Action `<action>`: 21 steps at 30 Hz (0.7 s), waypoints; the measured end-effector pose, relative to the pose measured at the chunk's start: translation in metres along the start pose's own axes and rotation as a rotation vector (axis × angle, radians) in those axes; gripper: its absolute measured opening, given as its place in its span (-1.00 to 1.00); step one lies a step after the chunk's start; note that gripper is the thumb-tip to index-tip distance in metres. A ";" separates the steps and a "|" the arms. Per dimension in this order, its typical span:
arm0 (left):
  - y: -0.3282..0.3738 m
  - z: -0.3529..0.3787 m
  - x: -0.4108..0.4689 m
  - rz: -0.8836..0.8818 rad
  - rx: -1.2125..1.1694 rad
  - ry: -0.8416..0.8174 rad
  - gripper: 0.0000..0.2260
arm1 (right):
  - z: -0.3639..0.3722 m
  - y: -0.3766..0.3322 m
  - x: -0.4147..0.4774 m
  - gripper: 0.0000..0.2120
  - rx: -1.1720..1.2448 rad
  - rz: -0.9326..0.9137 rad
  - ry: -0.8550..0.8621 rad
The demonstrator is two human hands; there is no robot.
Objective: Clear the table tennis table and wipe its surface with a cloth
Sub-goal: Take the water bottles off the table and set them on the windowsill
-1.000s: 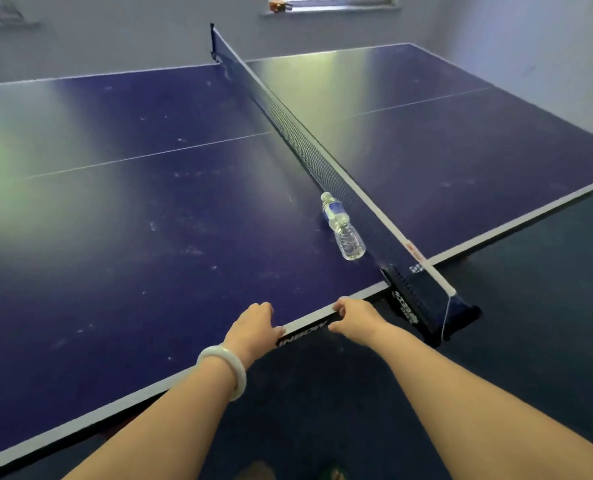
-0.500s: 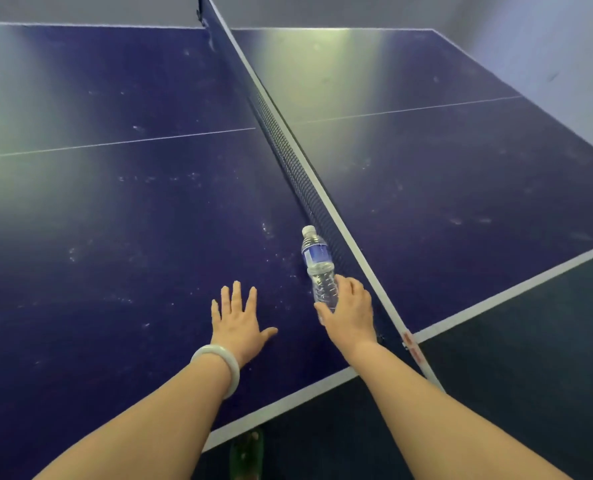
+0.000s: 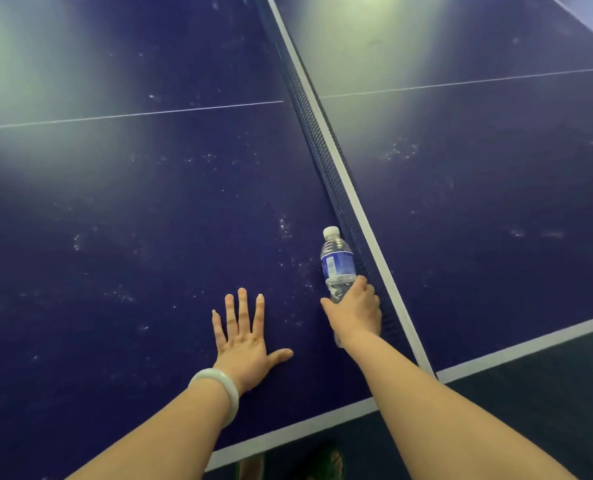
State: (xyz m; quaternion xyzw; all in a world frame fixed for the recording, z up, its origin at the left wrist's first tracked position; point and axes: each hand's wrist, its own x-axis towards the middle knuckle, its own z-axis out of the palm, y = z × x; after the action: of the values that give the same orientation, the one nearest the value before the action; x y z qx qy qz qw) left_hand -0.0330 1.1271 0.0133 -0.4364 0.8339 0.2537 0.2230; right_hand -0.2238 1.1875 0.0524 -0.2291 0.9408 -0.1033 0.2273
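Observation:
A clear plastic water bottle point(image 3: 336, 261) with a blue label and white cap lies on the dark blue table tennis table point(image 3: 132, 220), right against the net point(image 3: 326, 157). My right hand point(image 3: 355, 311) grips the bottle's lower half, fingers curled round it, hiding its base. My left hand point(image 3: 245, 337) lies flat on the table surface to the left, fingers spread and straight. A pale bangle sits on the left wrist. The table surface carries scattered whitish dust marks.
The net with its white top band runs from the near edge diagonally up the middle. The table's white edge line point(image 3: 288, 431) runs across the bottom, with dark floor below. A foot in a green sandal point(image 3: 326, 462) shows under the edge.
Both hands left the table's near edge and reached forward. The left hand now lies flat on the surface; the right hand has closed round the bottle. The camera has leaned in over the table.

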 end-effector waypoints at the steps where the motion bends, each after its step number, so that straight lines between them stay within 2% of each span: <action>1: 0.000 0.000 0.000 -0.002 0.001 -0.004 -0.02 | 0.002 0.001 0.000 -0.27 -0.004 -0.012 0.004; 9: -0.002 0.000 0.001 0.000 -0.004 0.010 -0.01 | 0.001 0.005 -0.010 -0.41 0.082 -0.078 -0.026; 18: 0.000 -0.004 -0.003 -0.010 0.032 0.056 -0.02 | -0.029 0.008 -0.056 -0.53 0.431 -0.202 0.049; 21: 0.010 -0.012 -0.009 -0.025 0.041 0.084 -0.10 | -0.047 0.013 -0.073 -0.50 0.539 -0.237 0.077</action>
State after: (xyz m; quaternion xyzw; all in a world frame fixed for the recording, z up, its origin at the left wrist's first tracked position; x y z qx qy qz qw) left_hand -0.0387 1.1299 0.0305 -0.4526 0.8420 0.2152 0.1997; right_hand -0.1934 1.2382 0.1168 -0.2644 0.8541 -0.3841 0.2303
